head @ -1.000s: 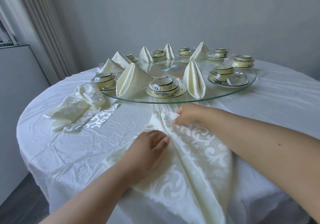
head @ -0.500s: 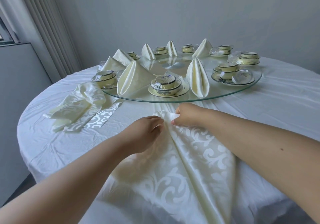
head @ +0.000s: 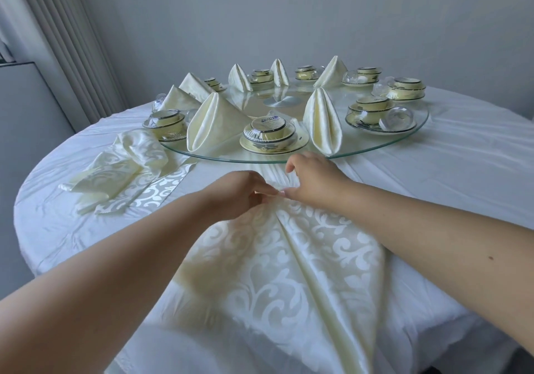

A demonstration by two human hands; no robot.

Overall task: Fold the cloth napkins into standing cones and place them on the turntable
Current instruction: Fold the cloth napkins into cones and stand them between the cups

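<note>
A cream patterned napkin (head: pixel 289 261) lies spread on the white tablecloth in front of me, its far corner gathered to a point just short of the glass turntable (head: pixel 375 149). My left hand (head: pixel 239 194) and my right hand (head: pixel 312 181) meet at that corner, and both pinch the cloth there with fingers curled. Several folded napkin cones stand on the turntable, the nearest ones a wide cone (head: pixel 212 123) and a narrow cone (head: pixel 322 123).
Wrapped bowl-and-plate sets sit around the turntable, one (head: pixel 273 136) right beyond my hands. A loose pile of unfolded napkins (head: pixel 127 177) lies on the table to the left. A radiator and a grey cabinet stand at the left wall.
My left hand has left the napkin's flat middle and moved up to the far corner beside my right hand. The cloth is now drawn into folds toward that corner.
</note>
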